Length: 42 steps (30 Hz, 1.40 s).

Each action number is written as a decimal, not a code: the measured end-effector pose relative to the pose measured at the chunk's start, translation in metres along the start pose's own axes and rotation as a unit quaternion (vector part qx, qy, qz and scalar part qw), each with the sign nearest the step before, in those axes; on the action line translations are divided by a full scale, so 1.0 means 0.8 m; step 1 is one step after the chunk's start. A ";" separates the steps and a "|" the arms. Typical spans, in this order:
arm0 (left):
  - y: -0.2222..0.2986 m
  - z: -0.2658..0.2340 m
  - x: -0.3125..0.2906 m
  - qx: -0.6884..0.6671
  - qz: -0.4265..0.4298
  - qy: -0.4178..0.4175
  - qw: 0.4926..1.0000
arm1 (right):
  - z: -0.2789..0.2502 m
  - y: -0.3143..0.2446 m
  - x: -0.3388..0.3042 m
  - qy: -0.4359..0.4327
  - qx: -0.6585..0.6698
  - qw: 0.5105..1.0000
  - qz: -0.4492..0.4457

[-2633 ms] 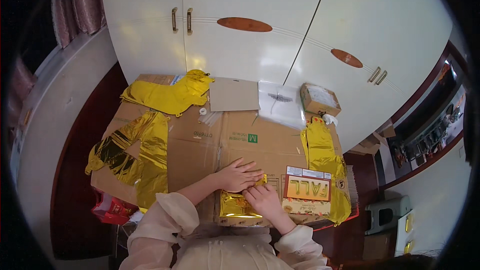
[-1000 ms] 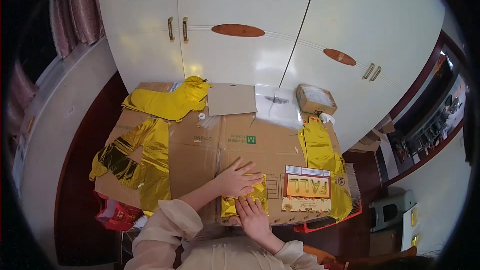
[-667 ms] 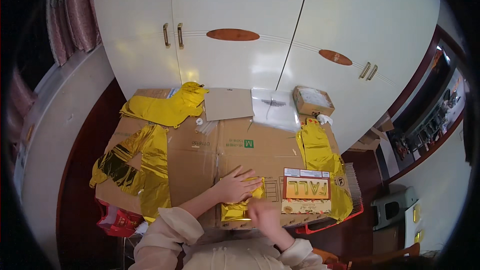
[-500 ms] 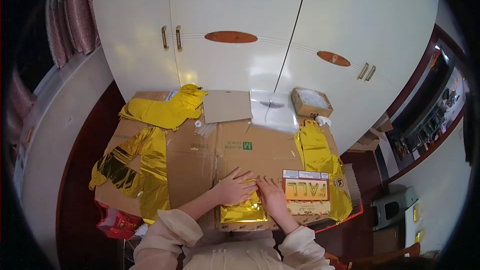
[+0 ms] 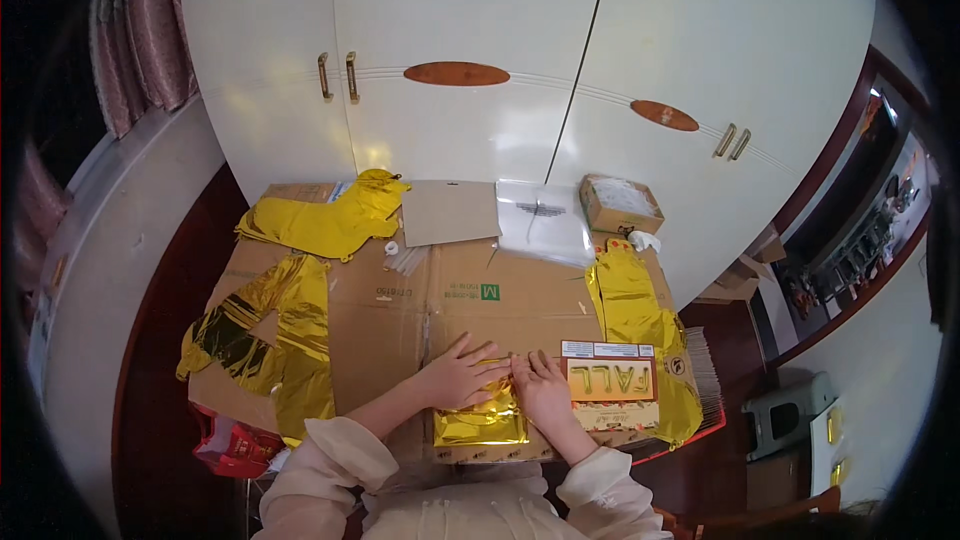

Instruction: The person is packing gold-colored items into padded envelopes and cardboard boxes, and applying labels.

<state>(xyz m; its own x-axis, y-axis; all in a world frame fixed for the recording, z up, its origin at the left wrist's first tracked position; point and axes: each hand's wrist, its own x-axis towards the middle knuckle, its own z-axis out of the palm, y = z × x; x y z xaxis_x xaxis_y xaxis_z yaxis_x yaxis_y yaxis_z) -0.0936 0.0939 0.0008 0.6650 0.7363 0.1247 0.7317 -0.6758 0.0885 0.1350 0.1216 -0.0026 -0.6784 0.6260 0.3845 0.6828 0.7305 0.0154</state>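
Observation:
A folded gold foil balloon [image 5: 480, 428] lies on the cardboard at the near edge, right in front of me. My left hand [image 5: 458, 378] rests flat across its upper part with the fingers stretched out and a little apart. Along its right side, my right hand [image 5: 545, 395] presses down with extended fingers, the fingertips close to those of the left. Both palms hide much of the foil's upper half. Just right of my right hand is a printed card [image 5: 610, 380] picturing gold letter balloons.
Flat gold foil balloons lie at the far left [image 5: 325, 218], near left [image 5: 300, 325] and right [image 5: 635, 305] of the cardboard sheet [image 5: 380, 340]. Behind are a grey-brown card [image 5: 450, 213], clear plastic bags [image 5: 543, 223] and a small open carton [image 5: 620, 206]. White cabinets [image 5: 460, 0] stand beyond.
Both hands stay on the folded foil balloon, with only slight shifts of the fingers. The whole view has moved a few pixels; the other things lie as before.

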 end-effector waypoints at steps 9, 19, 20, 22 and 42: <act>0.007 -0.031 -0.095 0.022 -0.116 -0.058 0.991 | 0.001 -0.001 0.002 0.020 -0.002 1.000 -0.021; 0.114 -0.074 -0.121 0.017 -0.034 -0.084 0.996 | -0.030 -0.027 -0.035 -0.021 0.038 0.999 -0.031; 0.119 -0.069 -0.123 0.025 -0.024 -0.075 0.997 | -0.035 -0.031 -0.038 -0.022 0.039 0.999 -0.031; 0.124 -0.038 -0.130 0.070 -0.009 -0.021 0.997 | -0.041 -0.032 -0.045 -0.025 0.041 0.998 -0.039; 0.149 -0.053 -0.167 -0.432 -0.221 0.154 0.861 | -0.156 0.046 -0.190 -0.022 -0.022 0.998 -0.058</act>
<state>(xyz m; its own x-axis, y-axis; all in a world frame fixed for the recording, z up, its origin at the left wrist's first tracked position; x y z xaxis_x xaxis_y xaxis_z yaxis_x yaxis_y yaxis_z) -0.1016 -0.0866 0.0368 0.1826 0.9739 0.1345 0.4305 -0.2022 0.8797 0.2972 0.0196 0.0548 -0.7645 0.5494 0.3372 0.6093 0.7867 0.0993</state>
